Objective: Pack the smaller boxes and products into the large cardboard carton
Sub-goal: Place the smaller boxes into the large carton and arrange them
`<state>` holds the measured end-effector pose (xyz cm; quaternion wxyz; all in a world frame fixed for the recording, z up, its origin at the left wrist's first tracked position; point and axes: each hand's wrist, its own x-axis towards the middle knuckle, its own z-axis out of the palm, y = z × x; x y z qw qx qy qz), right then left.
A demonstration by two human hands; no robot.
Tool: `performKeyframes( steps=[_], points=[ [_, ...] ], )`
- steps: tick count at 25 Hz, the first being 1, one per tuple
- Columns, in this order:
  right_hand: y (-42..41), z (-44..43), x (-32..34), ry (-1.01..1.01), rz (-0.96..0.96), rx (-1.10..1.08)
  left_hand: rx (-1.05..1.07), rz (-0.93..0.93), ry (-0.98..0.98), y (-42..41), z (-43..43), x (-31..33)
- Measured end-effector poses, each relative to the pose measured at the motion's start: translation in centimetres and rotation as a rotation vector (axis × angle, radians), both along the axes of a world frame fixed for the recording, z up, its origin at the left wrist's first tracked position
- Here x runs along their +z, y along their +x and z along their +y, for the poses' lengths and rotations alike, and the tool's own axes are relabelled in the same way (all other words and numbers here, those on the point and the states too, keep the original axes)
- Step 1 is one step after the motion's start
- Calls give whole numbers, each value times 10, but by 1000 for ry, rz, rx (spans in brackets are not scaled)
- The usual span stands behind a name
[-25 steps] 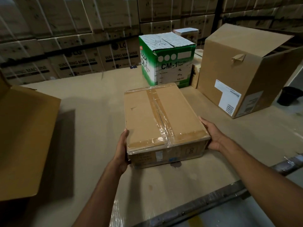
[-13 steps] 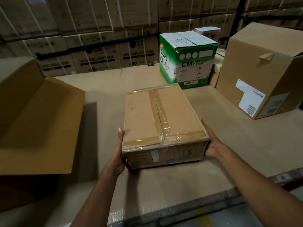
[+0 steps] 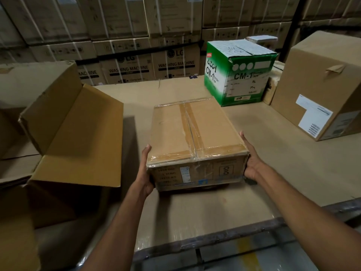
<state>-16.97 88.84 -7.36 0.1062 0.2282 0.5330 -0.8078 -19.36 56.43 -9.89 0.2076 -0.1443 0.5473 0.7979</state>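
— Two hands on it, one per end. The left hand [image 3: 145,173] is flat against the near-left corner of the taped brown box [image 3: 195,141], fingers stretched up along the side wall; the right hand [image 3: 249,159] mirrors it on the opposite side, palm pressed in. Neither is closed round anything, both are spread wide and squeezing the box between them.

— Where does the box sit?

— Straight ahead between the palms, on the cardboard-covered table [image 3: 195,210]. Whether its bottom is resting there or just clear of the surface, I cannot tell. The open carton [image 3: 74,145] lies off the left hand, flaps thrown wide, mouth facing up and toward the box.

— How would you expect it to handle?

— Stiff, I'd judge: flat faces, sharp edges, sealed with shiny tape down the middle and across the near edge. That tape looks slick, so bare cardboard on the side walls is the better place for palms. It seems dense enough to need both arms. Sliding fingers under the lower edge would be surer than pure squeeze.

— Anything in the way?

— Beyond the right hand stand a green CM-1 box [image 3: 240,75] and a tall brown box [image 3: 320,87], well apart. The path leftward looks open.
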Motion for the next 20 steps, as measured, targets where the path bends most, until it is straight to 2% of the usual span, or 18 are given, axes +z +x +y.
performKeyframes(
  steps=[7, 14, 17, 20],
  points=[
    [22, -24, 13, -15, 72, -39, 2, 57, 107, 18, -21, 8],
    [48, -28, 29, -123, 109, -28, 7, 97, 195, 63, -27, 23],
    [58, -27, 48, -158, 196, -46, 8, 161, 220, 76, -29, 47],
    [60, -35, 84, -73, 357, -18, 12, 291, 277, 85, -36, 89]
  ],
)
